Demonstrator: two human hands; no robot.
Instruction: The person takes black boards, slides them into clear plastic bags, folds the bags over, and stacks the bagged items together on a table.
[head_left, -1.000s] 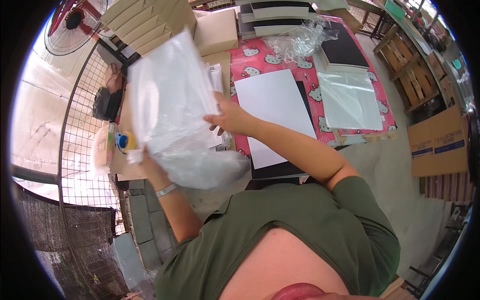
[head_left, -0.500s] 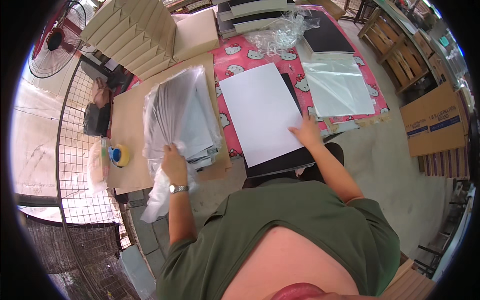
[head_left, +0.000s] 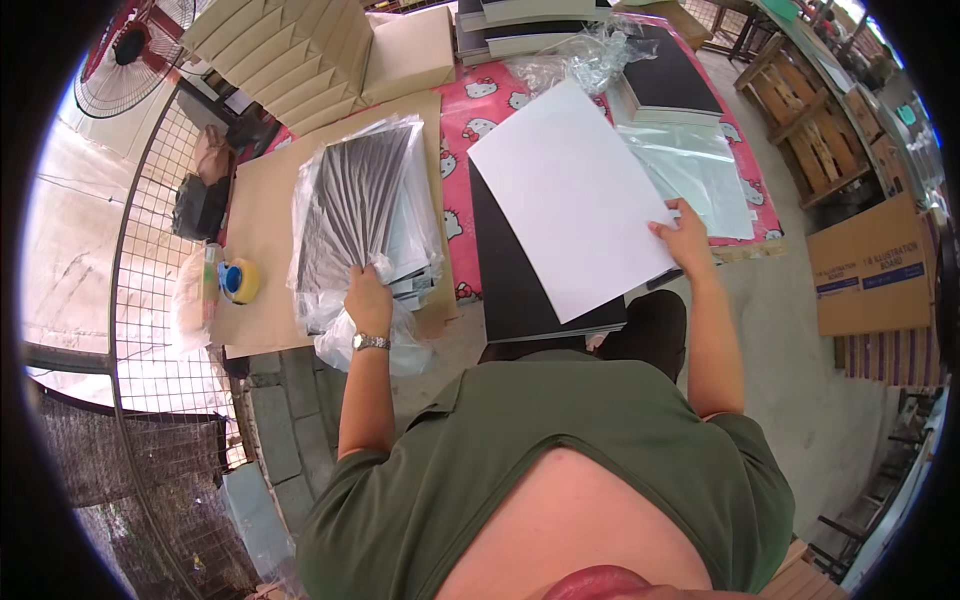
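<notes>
My left hand (head_left: 368, 300) is closed on the bunched lower end of a clear plastic bag (head_left: 355, 200). Dark and pale flat sheets show through the wrinkled plastic, and loose plastic hangs below the wrist. My right hand (head_left: 684, 240) grips the right edge of a large white board (head_left: 570, 190), thumb on top and fingers mostly hidden beneath. The white board is turned askew over a stack of black-topped boards (head_left: 510, 270) in front of me. A dark edge shows under the white board beside my right hand.
Brown cardboard (head_left: 255, 220) lies under the bag, with a yellow tape roll (head_left: 240, 281) at left. Brown wrapped packs (head_left: 290, 60), crumpled plastic (head_left: 575, 60) and a black-topped stack (head_left: 670, 80) stand farther back. Clear flat sleeves (head_left: 715, 190) lie right; a carton (head_left: 870, 265) stands beyond.
My right hand has gripped the white board and moved it right and turned it, baring more of the black-topped stack. The plastic in my left hand is drawn flatter over the dark sheets.
</notes>
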